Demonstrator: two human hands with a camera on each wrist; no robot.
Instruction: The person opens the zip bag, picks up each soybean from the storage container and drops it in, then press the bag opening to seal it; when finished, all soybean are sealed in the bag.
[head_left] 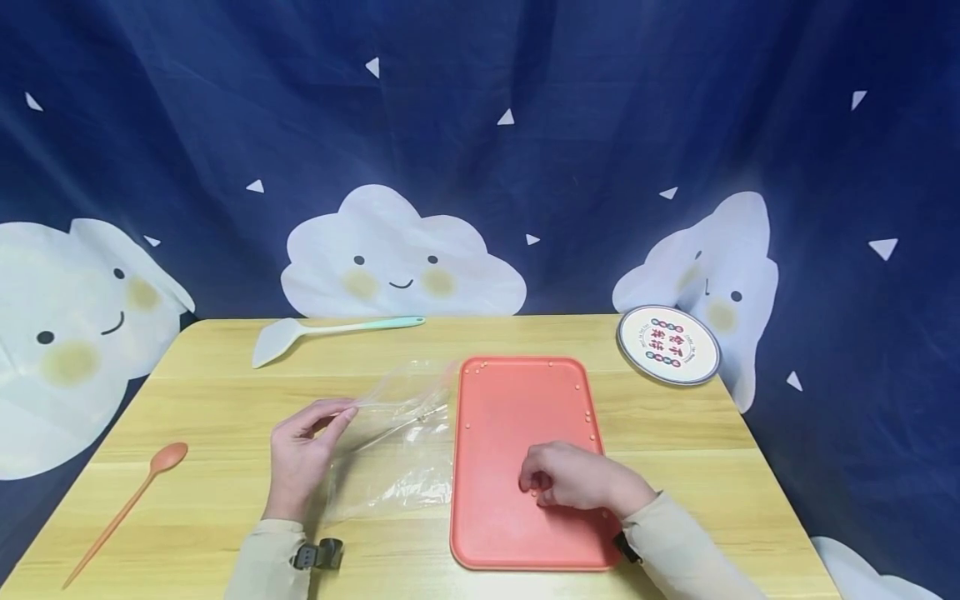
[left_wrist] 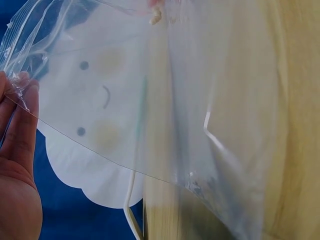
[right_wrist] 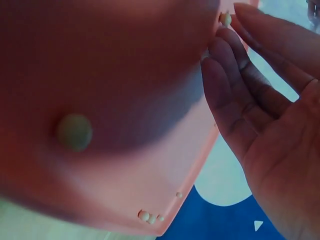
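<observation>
My left hand [head_left: 303,446] pinches the upper edge of a clear zip bag [head_left: 397,475] between thumb and fingers. The bag lies slack over the table, left of a red tray [head_left: 495,533]. A small pale clump [left_wrist: 156,15] shows through the plastic in the left wrist view. Over the tray, my right hand [head_left: 573,477] bends its fingers down, with a pale round soybean [right_wrist: 226,19] between the thumb and fingertips. Another soybean [right_wrist: 74,132] is close by in the right wrist view. Several more soybeans [head_left: 588,417] lie along the tray's edges.
A white spatula with a mint handle [head_left: 390,322] lies along the table's back edge. An orange spoon [head_left: 168,457] is at the left. At the back right corner sits a round plate [head_left: 645,333] with printed characters. A blue curtain [head_left: 450,125] with clouds hangs behind.
</observation>
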